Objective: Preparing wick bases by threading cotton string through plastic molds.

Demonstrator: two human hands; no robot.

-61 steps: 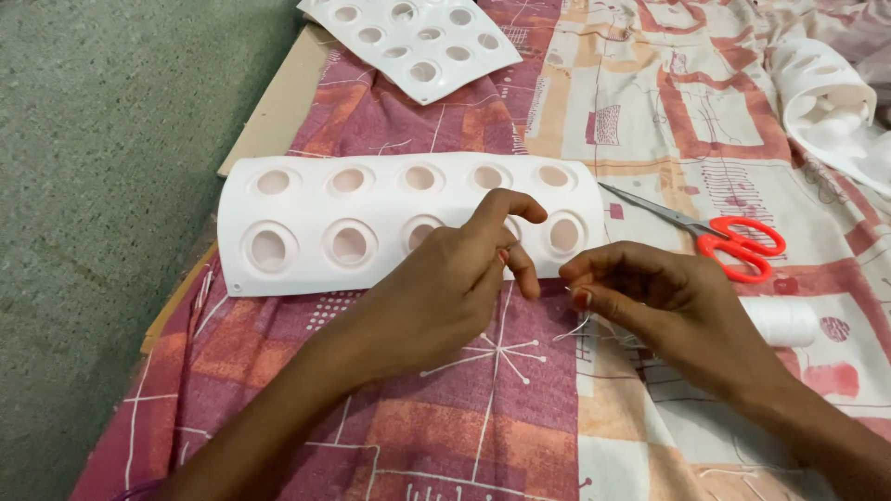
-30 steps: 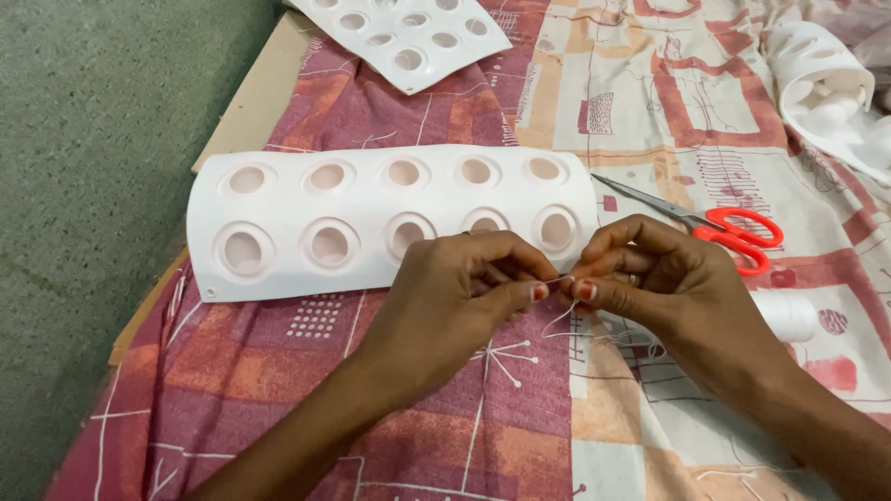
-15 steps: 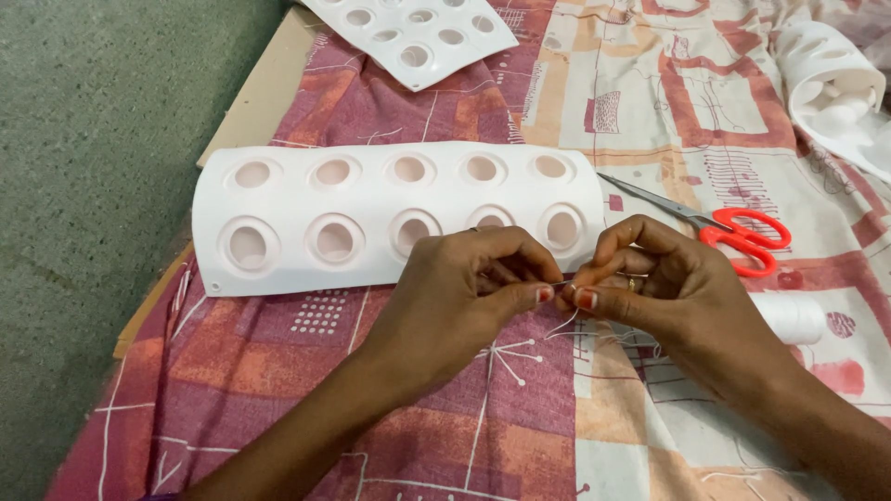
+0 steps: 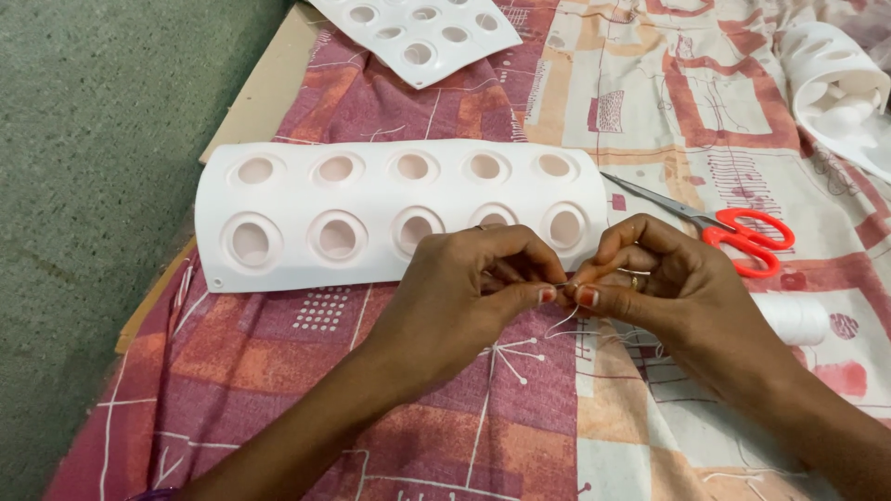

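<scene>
My left hand (image 4: 464, 292) and my right hand (image 4: 673, 297) meet fingertip to fingertip over the patterned cloth (image 4: 445, 408), just in front of a curved white plastic sheet with round holes (image 4: 371, 218). Both pinch a thin white thread (image 4: 560, 323); its loose end trails down onto the cloth. Whether a needle is held too is too small to tell. A white thread spool (image 4: 794, 318) lies just right of my right wrist.
Red-handled scissors (image 4: 733, 232) lie on the cloth behind my right hand. A second white holed sheet (image 4: 418, 28) sits at the top. Rolled white plastic (image 4: 835, 88) is at the top right. Green floor (image 4: 83, 186) runs along the left beyond the board edge.
My left hand came off the white sheet's edge and joined my right hand; both now pinch the thread together. The hands have barely moved in the last half second.
</scene>
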